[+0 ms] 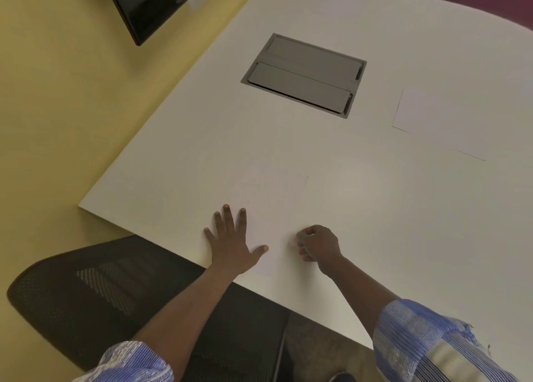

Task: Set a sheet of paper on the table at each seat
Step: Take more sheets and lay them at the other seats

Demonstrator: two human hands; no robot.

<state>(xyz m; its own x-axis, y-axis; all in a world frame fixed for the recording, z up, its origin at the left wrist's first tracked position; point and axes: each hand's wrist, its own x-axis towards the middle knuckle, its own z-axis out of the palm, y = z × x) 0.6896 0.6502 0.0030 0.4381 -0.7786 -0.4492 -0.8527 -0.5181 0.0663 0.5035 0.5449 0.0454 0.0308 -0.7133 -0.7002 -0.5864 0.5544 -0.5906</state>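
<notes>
A white sheet of paper [277, 202] lies on the white table [178, 156] by the near edge, in front of a black mesh chair [95, 292]. It is barely distinguishable from the tabletop. My left hand [233, 243] rests flat on its left part with the fingers spread. My right hand [317, 244] is curled at the sheet's right side, and a pale bit of paper shows at its fingertips. A second sheet of paper [441, 122] lies flat farther right on the table.
A grey flip-lid cable box [304, 74] is set into the middle of the table. A dark screen [150, 3] hangs on the yellow wall at the top left. The table's left corner [82, 207] is close to the chair.
</notes>
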